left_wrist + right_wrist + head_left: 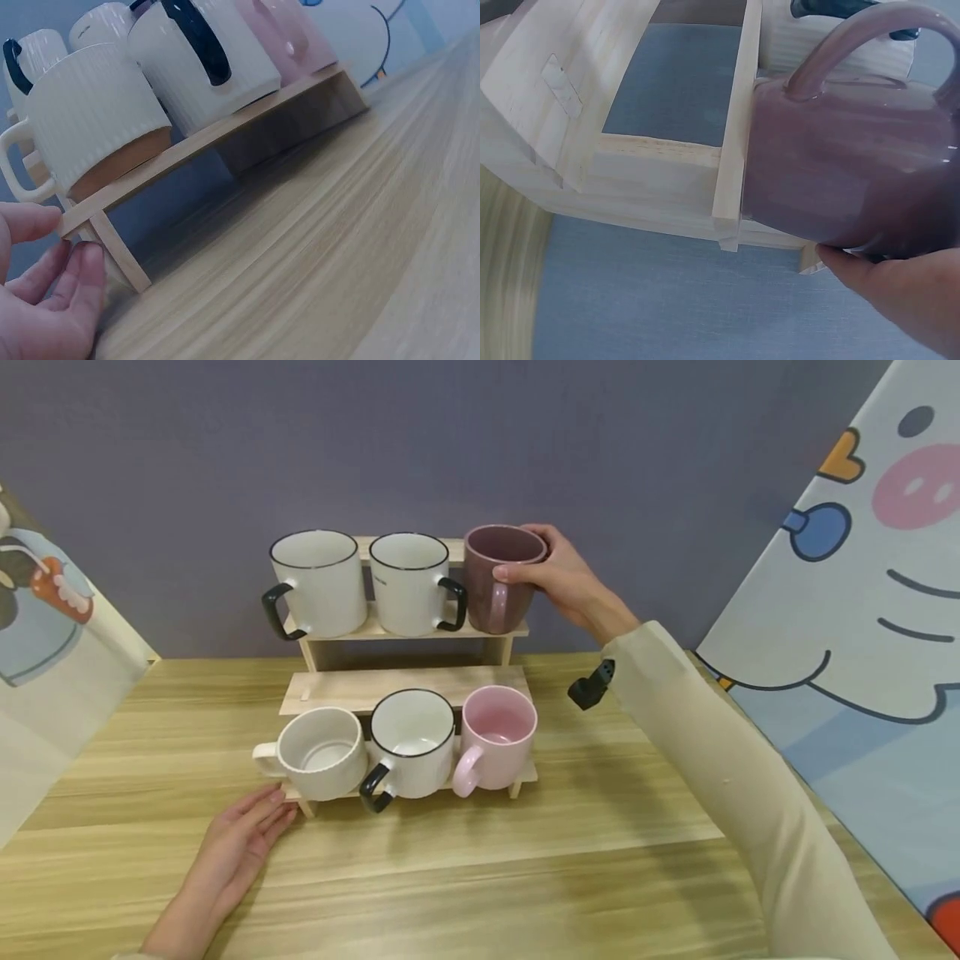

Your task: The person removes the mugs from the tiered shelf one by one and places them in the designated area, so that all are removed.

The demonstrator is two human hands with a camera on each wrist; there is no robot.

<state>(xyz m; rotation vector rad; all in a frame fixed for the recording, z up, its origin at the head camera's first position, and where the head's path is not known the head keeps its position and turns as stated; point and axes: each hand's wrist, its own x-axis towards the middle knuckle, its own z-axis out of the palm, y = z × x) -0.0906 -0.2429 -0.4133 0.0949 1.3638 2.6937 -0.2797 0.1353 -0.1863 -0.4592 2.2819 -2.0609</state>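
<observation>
A purple mug [504, 585] stands at the right end of the top tier of a wooden rack [405, 687]. My right hand [558, 572] grips it from the right, with the thumb at the front near its handle. In the right wrist view, the mug [847, 165] sits against the shelf board [739, 127]. Down at the front left corner, my left hand [242, 839] pinches the lowest shelf. The left wrist view has the thumb at the shelf's corner and the fingers [86, 281] curled beneath, next to the leg [120, 251].
Two white mugs with black handles, a left one [318, 585] and a middle one [408, 585], share the top tier. Below are a cream mug [322, 760], a black-rimmed white mug [412, 760] and a pink mug [498, 743]. A dark wall [637, 468] rises behind the wooden table [480, 893].
</observation>
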